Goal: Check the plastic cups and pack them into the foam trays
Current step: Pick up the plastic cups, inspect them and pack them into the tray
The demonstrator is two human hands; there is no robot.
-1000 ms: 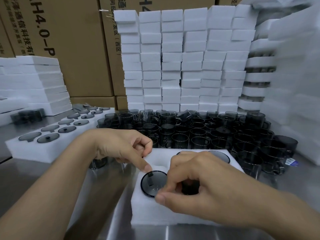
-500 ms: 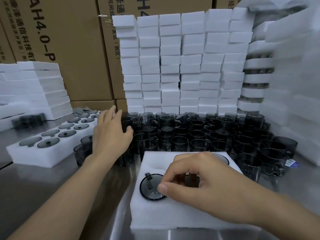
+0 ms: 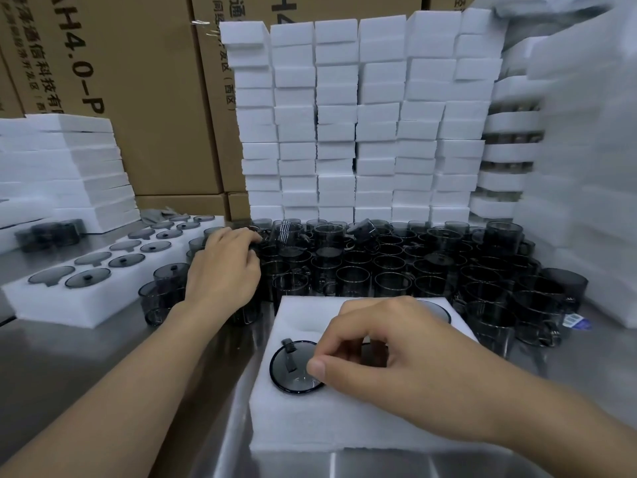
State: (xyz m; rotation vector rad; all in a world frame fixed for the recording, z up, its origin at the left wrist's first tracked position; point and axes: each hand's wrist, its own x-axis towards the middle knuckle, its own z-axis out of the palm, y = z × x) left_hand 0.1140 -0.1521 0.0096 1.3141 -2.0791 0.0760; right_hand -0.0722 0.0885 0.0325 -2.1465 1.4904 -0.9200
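A white foam tray lies on the steel table in front of me. One dark plastic cup sits bottom-up in its near left slot. My right hand is curled over the neighbouring slot, its fingertips pinching a second dark cup that it mostly hides, its thumb on the first cup's rim. Part of a third cup shows at the tray's far right. My left hand reaches into the crowd of loose cups behind the tray, fingers curled over the top of one.
A long filled foam tray lies at the left, with a few loose cups beside it. Stacks of foam blocks wall off the back, foam trays pile up left and right, and cardboard boxes stand behind.
My left hand left the tray, reached back-left to the loose cups and curled its fingers over one. My right hand stayed on the cup in the tray.
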